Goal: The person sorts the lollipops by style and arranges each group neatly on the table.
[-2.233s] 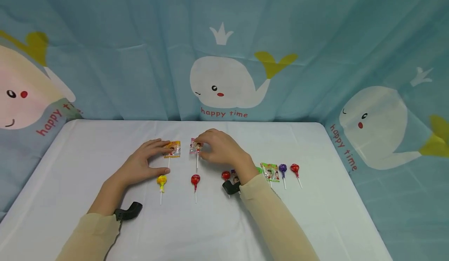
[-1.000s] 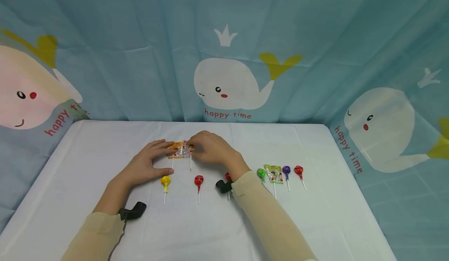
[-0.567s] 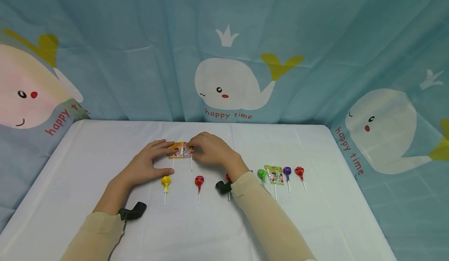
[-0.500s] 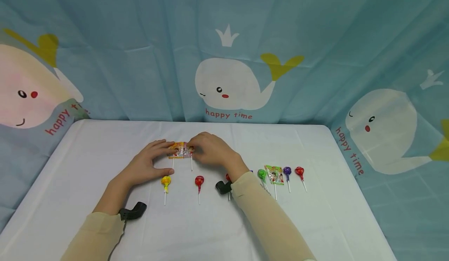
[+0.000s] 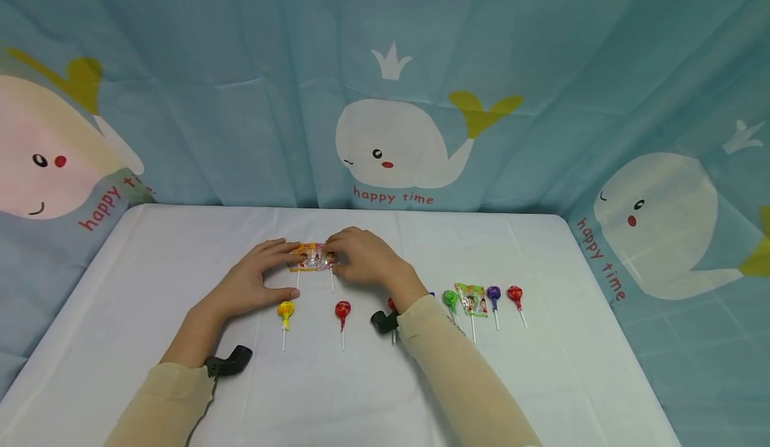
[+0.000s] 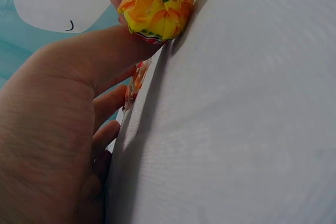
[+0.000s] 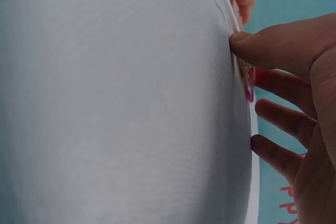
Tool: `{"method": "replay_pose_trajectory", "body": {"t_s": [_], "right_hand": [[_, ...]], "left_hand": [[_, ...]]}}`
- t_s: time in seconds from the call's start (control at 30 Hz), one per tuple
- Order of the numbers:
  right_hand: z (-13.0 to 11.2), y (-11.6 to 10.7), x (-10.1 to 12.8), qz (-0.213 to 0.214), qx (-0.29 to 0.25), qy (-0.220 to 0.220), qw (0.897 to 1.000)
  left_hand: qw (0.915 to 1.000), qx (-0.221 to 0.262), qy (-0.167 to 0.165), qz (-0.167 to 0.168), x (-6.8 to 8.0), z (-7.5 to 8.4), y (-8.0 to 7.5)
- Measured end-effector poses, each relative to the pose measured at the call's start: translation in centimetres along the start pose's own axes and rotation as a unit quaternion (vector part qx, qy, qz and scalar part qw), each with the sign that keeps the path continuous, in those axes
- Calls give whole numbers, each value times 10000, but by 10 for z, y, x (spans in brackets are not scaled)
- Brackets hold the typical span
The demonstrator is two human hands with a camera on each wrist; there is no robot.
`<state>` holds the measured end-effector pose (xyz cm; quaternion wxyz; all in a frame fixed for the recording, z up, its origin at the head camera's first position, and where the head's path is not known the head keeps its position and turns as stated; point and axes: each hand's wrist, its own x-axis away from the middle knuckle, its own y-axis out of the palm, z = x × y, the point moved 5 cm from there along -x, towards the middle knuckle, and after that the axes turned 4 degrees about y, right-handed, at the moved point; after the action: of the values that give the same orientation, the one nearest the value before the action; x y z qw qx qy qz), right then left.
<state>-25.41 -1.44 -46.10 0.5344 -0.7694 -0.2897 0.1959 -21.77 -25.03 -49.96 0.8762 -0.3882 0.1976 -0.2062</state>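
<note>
1. The left hand (image 5: 246,285) is resting on the white worktop (image 5: 120,313) with its fingers nearly straight. Its fingertips are touching the left edge of the orange flat lollipop (image 5: 303,257), so this grip is relaxed and is not curling around anything. It is lying in the same place as in the earlier pictures.
2. Just to the right of these fingertips, the pink flat lollipop (image 5: 328,256) is now lying edge to edge with the orange one. A moment ago a clear gap was between them. By my judgement the two flat sweets are being put together as a pair.
3. The right hand (image 5: 367,263) is covering the right side of the pink wrapper with curled fingers, and its thumb is pressing at the edge. This grip seems to be pinching the wrapper.
4. Nearer to the person than both hands, the yellow lollipop (image 5: 285,311) and the red lollipop (image 5: 342,309) are lying untouched.
5. Hidden parts: the right wrist is covering another red lollipop. In both wrist views the wrappers are showing only as thin coloured edges, so I cannot tell the exact finger contact.
</note>
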Motion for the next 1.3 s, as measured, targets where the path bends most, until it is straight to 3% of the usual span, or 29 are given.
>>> {"method": "replay_pose_trajectory", "body": {"t_s": [0.33, 0.93, 1.3], "right_hand": [[-1, 0, 0, 11, -25, 8, 10000], [1, -12, 8, -85, -645, 228, 9976], [3, -20, 22, -344, -869, 469, 9945]], "left_hand": [[9999, -48, -63, -63, 0, 0, 1], [9999, -102, -91, -86, -1, 1, 1], [10000, -58, -26, -28, -1, 0, 2]]}}
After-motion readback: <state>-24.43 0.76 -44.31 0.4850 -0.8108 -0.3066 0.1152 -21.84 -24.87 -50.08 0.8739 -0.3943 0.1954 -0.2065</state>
